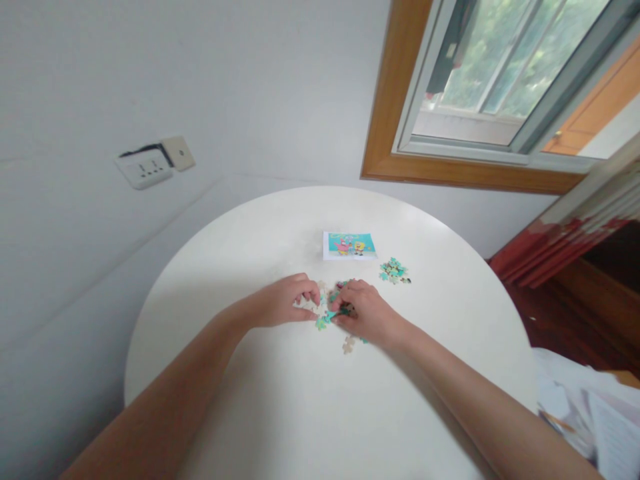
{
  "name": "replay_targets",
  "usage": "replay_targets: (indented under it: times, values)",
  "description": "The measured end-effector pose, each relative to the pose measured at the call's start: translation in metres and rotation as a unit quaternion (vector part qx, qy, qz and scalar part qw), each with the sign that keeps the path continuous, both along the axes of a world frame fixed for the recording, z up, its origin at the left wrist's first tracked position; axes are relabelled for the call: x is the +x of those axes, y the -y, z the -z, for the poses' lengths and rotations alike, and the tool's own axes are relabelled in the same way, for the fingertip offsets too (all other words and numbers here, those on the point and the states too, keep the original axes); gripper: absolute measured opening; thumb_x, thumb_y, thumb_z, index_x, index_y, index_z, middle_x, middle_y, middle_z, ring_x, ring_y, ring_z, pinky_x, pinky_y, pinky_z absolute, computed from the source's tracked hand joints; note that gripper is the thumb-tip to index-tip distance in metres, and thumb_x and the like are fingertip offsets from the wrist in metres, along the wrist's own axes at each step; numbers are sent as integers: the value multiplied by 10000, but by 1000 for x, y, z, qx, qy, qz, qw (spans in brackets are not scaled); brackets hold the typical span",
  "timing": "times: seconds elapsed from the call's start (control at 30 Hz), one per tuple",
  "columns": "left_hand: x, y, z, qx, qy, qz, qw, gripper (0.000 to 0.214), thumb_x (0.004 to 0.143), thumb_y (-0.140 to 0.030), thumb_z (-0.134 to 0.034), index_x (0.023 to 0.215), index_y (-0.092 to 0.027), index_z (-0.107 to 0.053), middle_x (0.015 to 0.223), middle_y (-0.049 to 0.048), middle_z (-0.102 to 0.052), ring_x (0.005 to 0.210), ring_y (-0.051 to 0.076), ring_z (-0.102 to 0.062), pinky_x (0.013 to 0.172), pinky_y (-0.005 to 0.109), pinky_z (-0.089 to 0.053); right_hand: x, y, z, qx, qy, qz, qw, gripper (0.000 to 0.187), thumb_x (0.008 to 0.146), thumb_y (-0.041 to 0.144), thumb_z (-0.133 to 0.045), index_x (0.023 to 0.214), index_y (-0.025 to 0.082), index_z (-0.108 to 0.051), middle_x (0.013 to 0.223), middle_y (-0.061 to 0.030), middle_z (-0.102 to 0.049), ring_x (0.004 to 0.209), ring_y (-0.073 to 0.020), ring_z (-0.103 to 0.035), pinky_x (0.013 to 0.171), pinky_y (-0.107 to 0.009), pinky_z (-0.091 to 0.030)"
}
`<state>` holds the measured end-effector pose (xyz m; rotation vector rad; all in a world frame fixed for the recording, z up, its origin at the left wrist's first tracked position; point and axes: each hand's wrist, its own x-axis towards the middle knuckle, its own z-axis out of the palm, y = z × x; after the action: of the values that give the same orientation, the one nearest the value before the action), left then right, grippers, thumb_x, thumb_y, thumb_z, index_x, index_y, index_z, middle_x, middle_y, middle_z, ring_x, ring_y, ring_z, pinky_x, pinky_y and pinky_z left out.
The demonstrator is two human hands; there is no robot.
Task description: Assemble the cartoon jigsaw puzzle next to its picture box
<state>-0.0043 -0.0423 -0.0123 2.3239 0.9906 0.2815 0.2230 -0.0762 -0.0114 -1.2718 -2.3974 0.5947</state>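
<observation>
Left hand (289, 302) fingers parted; right hand (367, 310) fingers narrow, can't tell if gripping; one puzzle-piece cluster (323, 320) between; one side pile (393, 270); one picture card (350, 246), lettering unreadable

Table (280, 413) before you, lower centre of frame. Mid-frame: puzzle pieces (321, 323) on table, between your left hand (286, 300) and right hand (367, 310), some under right. Card (351, 245) behind pieces, towards table's far edge. Second pile (393, 271) right of card, slightly nearer you. Socket (145, 168) on wall (280, 87), upper left. Window (500, 87) upper right. Curtain (550, 243) right edge, papers (595, 407) below it.
</observation>
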Motion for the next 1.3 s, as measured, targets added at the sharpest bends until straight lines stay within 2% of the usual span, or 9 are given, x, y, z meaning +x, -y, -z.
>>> replay_targets:
  times: [0.27, 0.47, 0.6, 0.7, 0.77, 0.9, 1.03, 1.2, 1.3]
  values:
    - [0, -1, 2, -2, 8, -7, 1000, 249, 786, -347, -600, 971, -181, -601, 925, 34, -533, 835, 150, -540, 747, 246, -444, -2, 4, 2, 5, -27, -6, 1000, 98, 720, 124, -623, 771, 208, -629, 735, 10, -634, 787, -156, -547, 724, -276, -365]
    - [2, -1, 1, -11, 11, -10, 1000, 266, 797, -384, -595, 977, -189, -615, 904, 28, -529, 806, 150, -539, 726, 243, -444, 6, -4, -4, 21, -73, 5, 997, 222, 712, 104, -627, 877, 246, -670, 762, 28, -679, 805, -159, -562, 771, -289, -381]
    - [2, -1, 0, -18, 5, -16, 1000, 271, 806, -399, -587, 966, -183, -624, 914, 40, -534, 804, 152, -536, 734, 251, -447, 48, -31, -8, 35, -139, 107, 984, 177, 765, 154, -589, 900, 210, -690, 786, -2, -693, 752, -144, -607, 733, -268, -424]
    - [2, 0, -2, -25, 12, -19, 999, 282, 811, -413, -580, 959, -178, -628, 937, 50, -548, 809, 154, -539, 736, 252, -451, 89, -53, -2, 73, -93, 240, 964, 197, 761, 222, -614, 934, 206, -707, 795, -25, -707, 776, -177, -626, 733, -292, -438]
    - [2, 0, -2, -32, 15, -23, 999, 288, 823, -421, -562, 956, -175, -631, 939, 52, -556, 803, 153, -542, 730, 250, -449, 111, -64, 6, 87, -63, 268, 957, 200, 757, 257, -625, 928, 215, -721, 811, -31, -717, 798, -190, -634, 751, -303, -445]
    - [2, -2, 1, -18, 23, -30, 999, 310, 864, -445, -503, 917, -171, -637, 879, 40, -560, 760, 146, -540, 708, 247, -435, 133, -75, 17, 90, -18, 237, 967, 226, 756, 338, -650, 932, 233, -746, 848, -43, -713, 780, -187, -623, 748, -301, -461]
    - [3, -5, 6, 21, 20, -35, 999, 319, 894, -420, -447, 853, -162, -629, 817, 30, -535, 711, 139, -521, 687, 251, -413, 133, -73, 11, 107, 2, 223, 969, 271, 790, 330, -618, 1009, 222, -736, 892, -69, -691, 796, -188, -606, 761, -312, -461]
    - [6, -4, 6, 35, 27, -46, 998, 312, 891, -412, -447, 794, -159, -602, 766, 15, -507, 679, 133, -491, 670, 250, -394, 100, -54, -3, 163, -50, 184, 968, 254, 859, 243, -512, 995, 203, -723, 862, -72, -663, 837, -195, -581, 813, -347, -433]
    - [10, -2, 3, 15, 49, -66, 997, 304, 885, -416, -455, 817, -154, -594, 749, 4, -496, 639, 121, -473, 633, 244, -384, 64, -36, -5, 144, -76, 91, 982, 221, 870, 228, -525, 979, 217, -716, 864, -57, -681, 856, -193, -576, 832, -351, -412]
